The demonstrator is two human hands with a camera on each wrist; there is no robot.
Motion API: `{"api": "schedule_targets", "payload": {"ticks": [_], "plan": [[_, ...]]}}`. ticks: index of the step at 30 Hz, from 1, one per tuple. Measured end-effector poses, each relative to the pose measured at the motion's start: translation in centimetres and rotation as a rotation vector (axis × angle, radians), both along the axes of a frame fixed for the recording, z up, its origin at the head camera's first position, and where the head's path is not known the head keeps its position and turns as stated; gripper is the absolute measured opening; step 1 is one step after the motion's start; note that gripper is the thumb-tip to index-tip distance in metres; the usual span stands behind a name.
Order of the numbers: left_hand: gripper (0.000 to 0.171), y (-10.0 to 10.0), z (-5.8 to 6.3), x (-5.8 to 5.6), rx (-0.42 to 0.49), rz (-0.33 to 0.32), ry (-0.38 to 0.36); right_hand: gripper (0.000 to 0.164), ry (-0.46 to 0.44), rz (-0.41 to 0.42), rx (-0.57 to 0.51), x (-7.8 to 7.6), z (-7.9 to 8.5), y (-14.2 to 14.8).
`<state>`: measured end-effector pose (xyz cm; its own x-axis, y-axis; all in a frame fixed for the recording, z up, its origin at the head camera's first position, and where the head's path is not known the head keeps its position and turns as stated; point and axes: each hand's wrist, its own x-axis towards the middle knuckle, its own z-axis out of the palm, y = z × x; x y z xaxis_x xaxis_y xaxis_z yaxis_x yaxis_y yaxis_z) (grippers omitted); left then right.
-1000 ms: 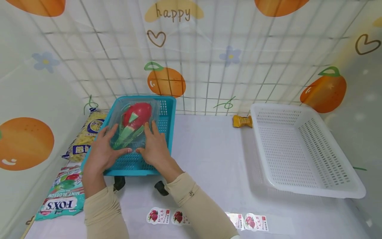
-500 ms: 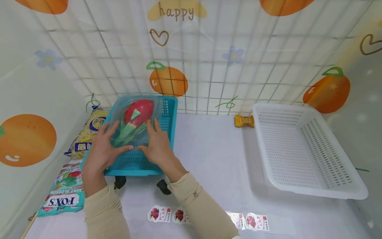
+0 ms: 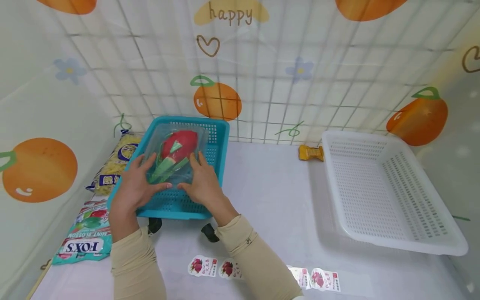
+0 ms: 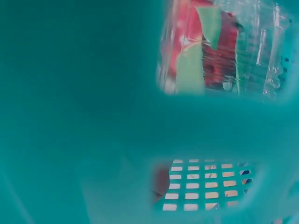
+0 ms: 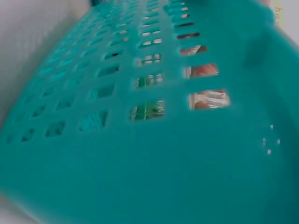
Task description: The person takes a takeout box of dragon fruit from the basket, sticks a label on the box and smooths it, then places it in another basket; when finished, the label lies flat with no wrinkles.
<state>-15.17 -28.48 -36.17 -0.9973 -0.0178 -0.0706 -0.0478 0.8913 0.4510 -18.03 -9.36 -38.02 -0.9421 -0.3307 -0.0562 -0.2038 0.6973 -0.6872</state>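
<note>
A clear plastic box [image 3: 151, 146] with a red dragon fruit [image 3: 183, 141] with green tips inside is in the teal basket [image 3: 223, 166]. My left hand [image 3: 135, 183] grips its left side and near edge. Opposite it, my right hand [image 3: 202, 179] holds the right side, the two thumbs almost meeting at the near edge. The left wrist view is mostly teal basket wall [image 4: 210, 126], with part of the box [image 4: 252, 42] above it. Through the slots of the basket wall [image 5: 117, 163], the right wrist view shows bits of the packed fruit. The box's underside is hidden.
A white basket [image 3: 333, 187] stands at right, a small yellow packet [image 3: 311, 153] beside it. Left of the teal basket lie a yellow-and-blue bag [image 3: 112, 171] and a FOX'S bag [image 3: 88, 237]. Dragon fruit stickers [image 3: 202, 266] lie in front, and black supports [image 3: 210, 232] show under the teal basket.
The box, which overlapped the basket's far rim half a second ago, has come down inside that rim, with both hands still on it. The whole view has shifted slightly rightward.
</note>
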Motion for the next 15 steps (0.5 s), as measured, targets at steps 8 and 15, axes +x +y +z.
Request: {"api": "schedule_targets", "payload": {"ticks": [8, 15], "plan": [[0.100, 0.07, -0.28, -0.45, -0.005, -0.004, -0.015, 0.094, 0.001, -0.017, -0.004, -0.35, -0.64, 0.05], [0.101, -0.43, -0.90, -0.31, -0.012, -0.024, -0.006, 0.095, -0.011, -0.013, 0.012, -0.37, -0.77, -0.23]]}}
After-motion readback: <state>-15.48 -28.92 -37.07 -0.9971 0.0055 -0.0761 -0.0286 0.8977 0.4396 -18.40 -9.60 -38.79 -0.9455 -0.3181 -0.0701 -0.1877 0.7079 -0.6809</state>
